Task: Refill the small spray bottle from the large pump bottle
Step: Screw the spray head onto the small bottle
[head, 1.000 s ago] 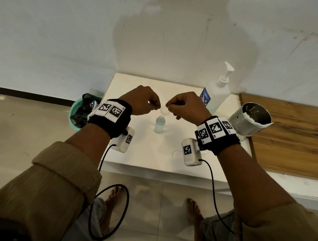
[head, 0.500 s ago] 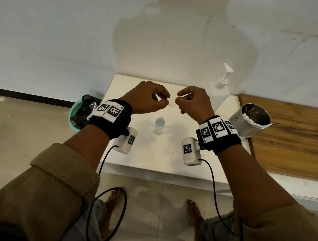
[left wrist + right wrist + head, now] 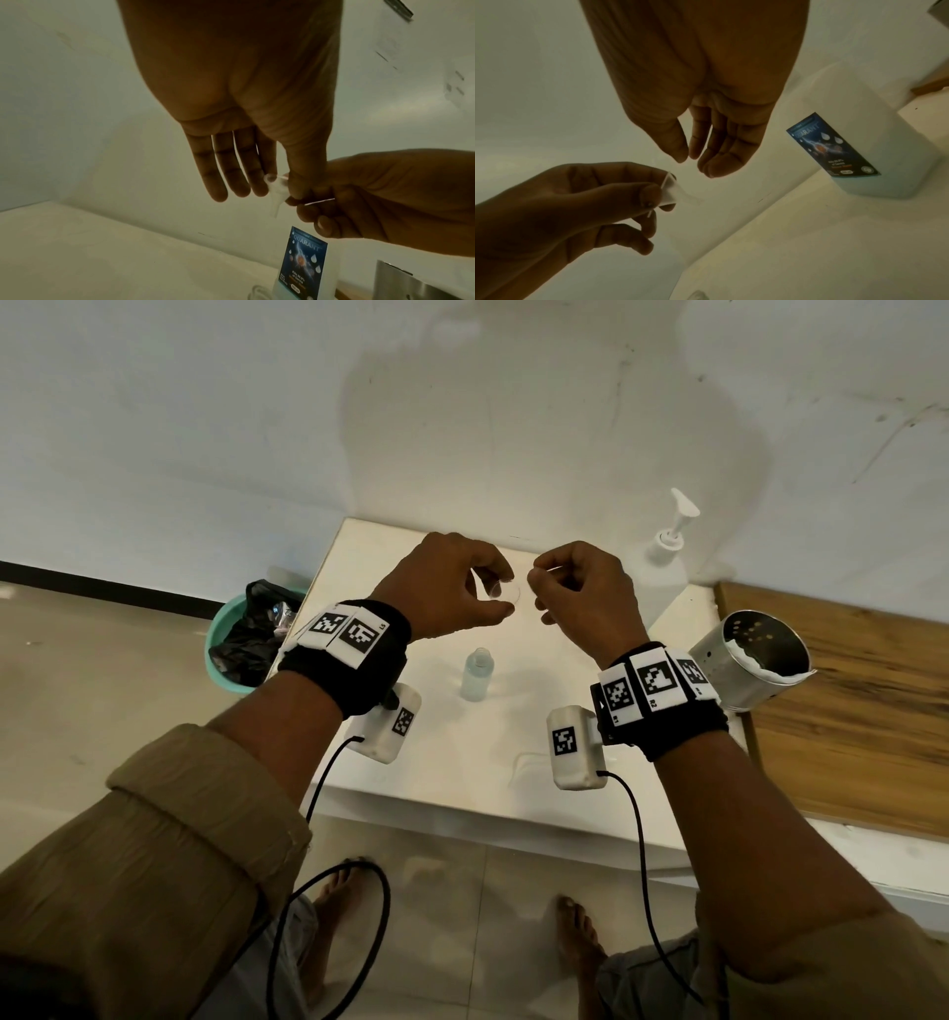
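Head cam: left hand (image 3: 452, 588) pinched a tiny clear funnel (image 3: 506, 594) above the open small spray bottle (image 3: 476, 674) on the white table (image 3: 436, 762); pump bottle (image 3: 662, 567) stood back right. Left wrist cam: thumb and fingers gripped the funnel. Right wrist cam: right hand (image 3: 706, 101) hung relaxed, holding nothing.

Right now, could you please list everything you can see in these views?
small spray bottle: one, clear, standing uncapped mid-table
large pump bottle: one, white with a blue label, back right of the table by the wall
funnel: one, clear, held above the table
table: one, white, against the wall
metal can: one, silver, at the table's right edge
bin: one, teal with a black bag, on the floor left of the table
wooden board: one, brown, right of the table
left hand: pinches the funnel
right hand: fingers curled beside the funnel; contact unclear
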Demonstrator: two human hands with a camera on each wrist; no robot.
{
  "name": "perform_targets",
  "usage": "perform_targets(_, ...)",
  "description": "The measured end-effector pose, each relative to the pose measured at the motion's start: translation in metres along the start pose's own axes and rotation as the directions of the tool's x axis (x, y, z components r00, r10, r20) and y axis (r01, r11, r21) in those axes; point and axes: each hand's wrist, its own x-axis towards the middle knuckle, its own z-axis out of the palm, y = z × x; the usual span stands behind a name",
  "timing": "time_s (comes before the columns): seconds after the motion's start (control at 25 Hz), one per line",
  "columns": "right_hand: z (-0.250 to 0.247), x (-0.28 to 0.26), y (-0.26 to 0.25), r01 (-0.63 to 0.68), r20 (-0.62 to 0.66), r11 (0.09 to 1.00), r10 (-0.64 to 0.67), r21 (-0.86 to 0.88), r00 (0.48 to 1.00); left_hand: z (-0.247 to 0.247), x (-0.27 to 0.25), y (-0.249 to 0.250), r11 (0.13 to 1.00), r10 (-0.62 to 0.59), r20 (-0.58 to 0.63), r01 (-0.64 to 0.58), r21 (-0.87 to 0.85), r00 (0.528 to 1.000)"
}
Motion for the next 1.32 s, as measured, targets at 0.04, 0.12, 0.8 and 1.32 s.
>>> perform_targets(0.04,0.0,0.001,0.001,-0.005,-0.007,1.0,0.005,-0.001,1.0,0.0,0.0,0.0,1.0,0.005,-0.018,-0.005,-0.013,1.0)
perform_targets(0.12,0.0,0.001,0.003,-0.034,0.017,0.999,0.035,-0.005,0.999,0.001,0.0,0.002,0.998,0.025,-0.048,-0.028,-0.05,0.999)
perform_targets(0.8,-0.001,0.022,0.02,-0.092,-0.052,0.996,0.093,0.019,0.994,0.009,0.005,-0.012,0.998,-0.058,-0.097,0.059,0.006,0.994)
perform_targets(1.32,0.024,0.067,0.065,-0.002,-0.01,0.723,-0.007,-0.691,1.0,-0.007,0.003,-0.021,0.983,-0.117,-0.1,0.13,0.131,0.988)
